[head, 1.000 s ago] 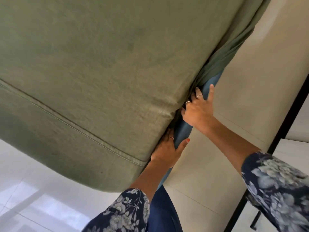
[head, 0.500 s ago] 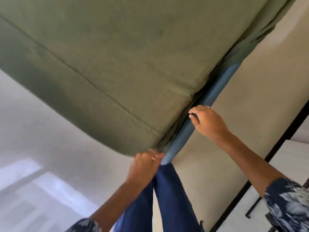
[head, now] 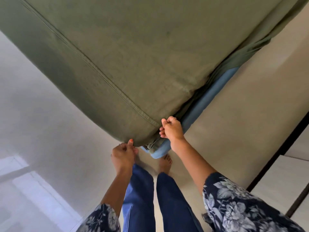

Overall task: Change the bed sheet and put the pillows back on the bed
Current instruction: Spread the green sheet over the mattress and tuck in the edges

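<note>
The olive-green fitted cotton bed sheet covered the blue mattress; at the mattress's near corner, left hand pinched the sheet's edge; right hand, clenched, gripped gathered sheet fabric beside it.

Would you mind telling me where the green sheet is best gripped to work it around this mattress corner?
Probably at the bunched hem under the corner of the green sheet, from below: loose gathered cloth there, taut fabric above. Both hands already pinch that edge.
</note>
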